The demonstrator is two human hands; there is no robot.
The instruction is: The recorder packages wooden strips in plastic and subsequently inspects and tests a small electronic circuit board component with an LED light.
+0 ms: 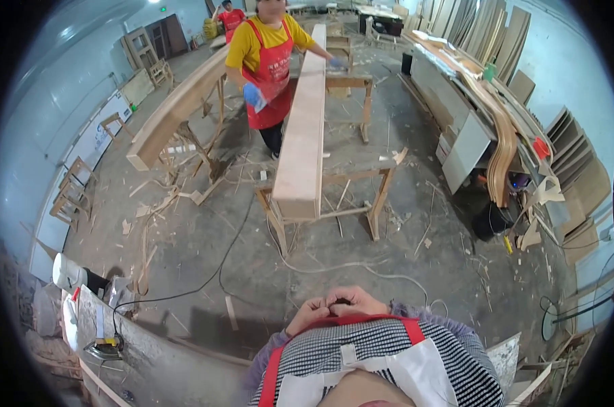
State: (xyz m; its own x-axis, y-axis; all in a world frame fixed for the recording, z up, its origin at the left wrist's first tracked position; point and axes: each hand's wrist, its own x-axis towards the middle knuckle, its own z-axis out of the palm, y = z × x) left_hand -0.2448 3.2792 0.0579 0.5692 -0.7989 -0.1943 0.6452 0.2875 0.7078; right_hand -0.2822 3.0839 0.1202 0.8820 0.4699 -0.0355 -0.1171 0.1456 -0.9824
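Observation:
My left hand (pixel 309 315) and my right hand (pixel 355 302) meet in front of my waist, above the red apron (pixel 378 317). Their fingers are bent and pressed together. Something small and dark (pixel 337 308) shows between them, too little of it to name. Ahead of my hands, apart from them, a long pale wooden beam (pixel 301 139) rests on a wooden trestle (pixel 377 207).
A person (pixel 269 64) in blue gloves stands beside the beam. Another beam (pixel 178 105) lies to the left. At my lower left an iron (pixel 104 349) with a cord sits on a worktable (pixel 164 363). Wood scraps and a cable (pixel 307 271) litter the floor. A dark bucket (pixel 490 222) stands right.

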